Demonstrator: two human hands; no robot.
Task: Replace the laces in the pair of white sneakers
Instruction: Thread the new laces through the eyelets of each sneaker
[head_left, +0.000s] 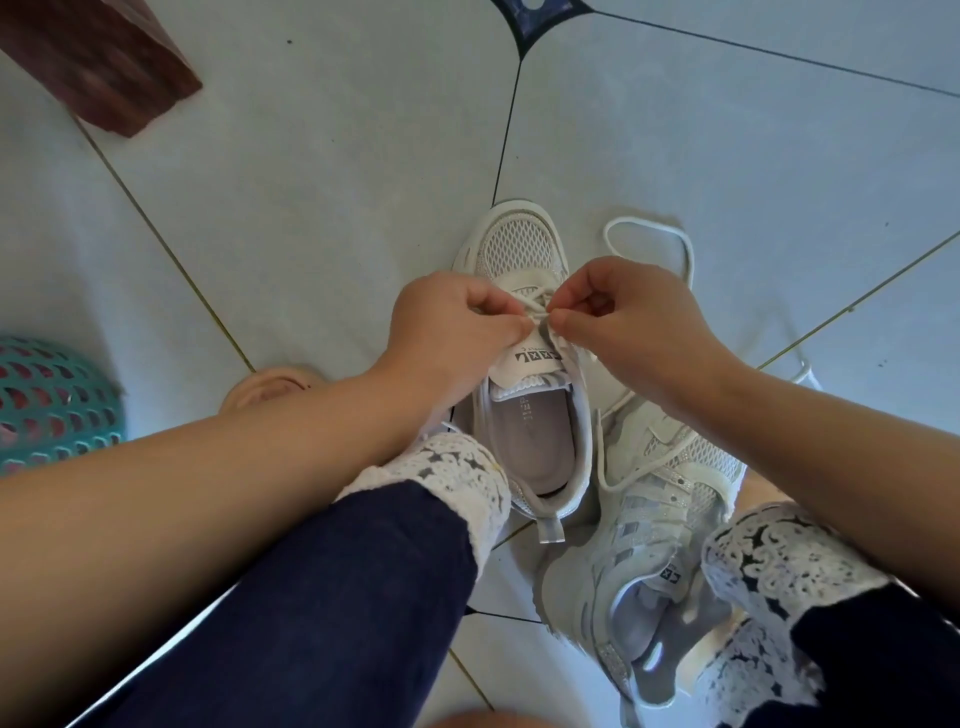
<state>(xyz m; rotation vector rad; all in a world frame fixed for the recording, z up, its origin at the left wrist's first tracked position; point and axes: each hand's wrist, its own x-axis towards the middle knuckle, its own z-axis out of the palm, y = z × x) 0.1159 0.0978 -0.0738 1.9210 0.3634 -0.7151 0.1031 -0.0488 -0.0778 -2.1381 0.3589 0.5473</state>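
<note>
Upright white mesh sneaker (519, 249) stood on grey tiled floor (311, 182), directly under both hands. Left hand (452, 327) and right hand (634, 317) fingers, curled narrow, pinched its cream lace (537, 312) above the tongue.

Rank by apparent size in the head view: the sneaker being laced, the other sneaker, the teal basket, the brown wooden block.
1. Sneaker being laced and other sneaker: alike; the other lies nearer, so unranked.
2. Wooden block and basket: similar, both cut off by the frame.
</note>
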